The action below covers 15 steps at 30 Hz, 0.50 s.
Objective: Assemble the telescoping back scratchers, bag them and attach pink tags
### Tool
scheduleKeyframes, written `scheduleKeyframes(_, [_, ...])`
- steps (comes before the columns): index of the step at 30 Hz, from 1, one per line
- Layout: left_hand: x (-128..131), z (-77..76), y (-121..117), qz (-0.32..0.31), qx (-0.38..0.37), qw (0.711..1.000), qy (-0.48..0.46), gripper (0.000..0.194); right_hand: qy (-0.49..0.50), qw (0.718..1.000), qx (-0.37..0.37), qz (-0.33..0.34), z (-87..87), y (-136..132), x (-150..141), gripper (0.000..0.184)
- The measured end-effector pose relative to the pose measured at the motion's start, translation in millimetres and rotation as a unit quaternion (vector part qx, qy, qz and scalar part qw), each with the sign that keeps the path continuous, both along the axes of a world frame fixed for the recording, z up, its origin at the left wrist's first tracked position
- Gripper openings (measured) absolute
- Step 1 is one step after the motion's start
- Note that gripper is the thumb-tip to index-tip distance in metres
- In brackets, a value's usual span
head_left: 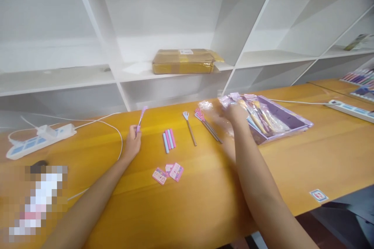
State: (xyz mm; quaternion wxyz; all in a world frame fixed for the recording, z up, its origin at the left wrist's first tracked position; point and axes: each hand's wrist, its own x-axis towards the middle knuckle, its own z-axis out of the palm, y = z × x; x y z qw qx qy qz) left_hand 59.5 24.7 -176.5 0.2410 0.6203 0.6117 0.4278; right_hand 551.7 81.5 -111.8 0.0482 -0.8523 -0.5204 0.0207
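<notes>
My left hand point(133, 142) is closed around a purple back scratcher point(142, 113), whose thin metal shaft and purple head point up and away. My right hand point(237, 113) is at the left end of a purple tray point(292, 134), over clear plastic packaging; its fingers are hidden and blurred. Wrapped items point(261, 116) fill much of the tray. Between my hands lie a blue-headed back scratcher rod point(190, 130) and a bunch of rods with pink and blue heads point(209, 126). Several pink and blue handles point(169, 141) lie side by side, with pink printed cards point(176, 172) below them.
A crumpled clear bag point(206, 105) lies behind the rods. White power strips sit at the left point(41, 141) and right point(353, 109), with cables along the table. A taped cardboard box point(184, 62) rests on the white shelf behind. A sticker point(318, 195) marks the front edge.
</notes>
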Motion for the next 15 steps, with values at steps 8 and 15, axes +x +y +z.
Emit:
scheduleKeyframes(8, [30,11.8,-20,-0.116,0.057,0.991,-0.026,0.021,0.154,0.959,0.197,0.132,37.7,-11,-93,0.071])
scheduleKeyframes(15, [66,16.5,-53,-0.234,-0.009,0.969,-0.075,0.023,0.358,0.860,0.241,0.273,33.6,-35,-185,0.044])
